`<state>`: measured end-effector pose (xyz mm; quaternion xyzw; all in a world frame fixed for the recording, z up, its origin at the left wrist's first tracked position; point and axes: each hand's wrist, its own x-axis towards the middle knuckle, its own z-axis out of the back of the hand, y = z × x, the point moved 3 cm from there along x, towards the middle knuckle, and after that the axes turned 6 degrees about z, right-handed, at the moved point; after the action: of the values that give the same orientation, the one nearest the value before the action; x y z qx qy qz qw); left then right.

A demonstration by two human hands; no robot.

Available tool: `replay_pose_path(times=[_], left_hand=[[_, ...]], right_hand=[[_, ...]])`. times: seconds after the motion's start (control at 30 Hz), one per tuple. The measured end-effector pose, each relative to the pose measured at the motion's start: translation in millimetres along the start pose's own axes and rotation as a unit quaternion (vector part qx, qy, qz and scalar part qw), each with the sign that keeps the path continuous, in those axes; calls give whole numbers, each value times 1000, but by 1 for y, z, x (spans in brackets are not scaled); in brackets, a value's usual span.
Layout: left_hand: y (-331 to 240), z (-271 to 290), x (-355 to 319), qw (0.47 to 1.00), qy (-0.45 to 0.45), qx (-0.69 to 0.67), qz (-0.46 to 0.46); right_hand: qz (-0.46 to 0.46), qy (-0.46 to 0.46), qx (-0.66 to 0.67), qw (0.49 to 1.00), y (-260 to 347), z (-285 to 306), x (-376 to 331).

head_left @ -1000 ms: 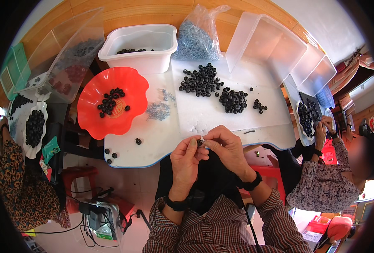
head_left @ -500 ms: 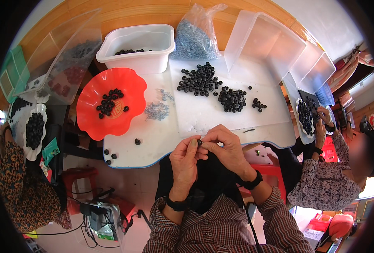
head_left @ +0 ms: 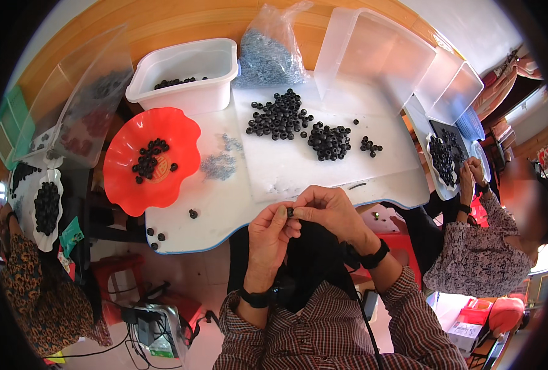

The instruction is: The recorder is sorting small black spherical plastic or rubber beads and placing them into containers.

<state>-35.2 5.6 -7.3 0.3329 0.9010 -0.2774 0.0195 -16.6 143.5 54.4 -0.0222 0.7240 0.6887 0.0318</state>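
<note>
Just off the front edge of the table, my two hands meet around one small, round black bead-like piece [head_left: 290,212]. My left hand [head_left: 269,239] pinches it between thumb and fingers. From the other side, the thumb and fingertips of my right hand [head_left: 334,214] close on it; anything finer between them is hidden. Beyond my hands, similar black pieces [head_left: 280,116] lie heaped on a white sheet [head_left: 255,172], with a second heap [head_left: 329,143] and a small cluster [head_left: 370,146] to its right. More sit in a red scalloped bowl [head_left: 184,132] at left.
Behind stand a white tub [head_left: 218,86], a clear bag of tiny blue-grey parts [head_left: 268,58] and translucent bins [head_left: 373,55]. Loose blue-grey parts [head_left: 218,166] are scattered beside the bowl. Several black pieces [head_left: 161,237] rest near the table's left corner. People [head_left: 477,259] sit on both sides.
The whole view has shifted slightly, with the table's things now further left. Both my hands still pinch the black piece, with barely any change in finger position.
</note>
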Motion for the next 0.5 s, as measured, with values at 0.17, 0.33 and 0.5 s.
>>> replay_pose_path(times=[0.17,0.33,0.5], left_hand=[[7,-2,1,999,-21,34,-8],[9,-5,1,995,-48,77,-38],[11,-1,3,998,-38,50,-30]], right_hand=[[16,-24,-52,998,-2,5,-4],[69,-56,-150,985,0,1,-6],[74,-89,-210,971,12,25,0]])
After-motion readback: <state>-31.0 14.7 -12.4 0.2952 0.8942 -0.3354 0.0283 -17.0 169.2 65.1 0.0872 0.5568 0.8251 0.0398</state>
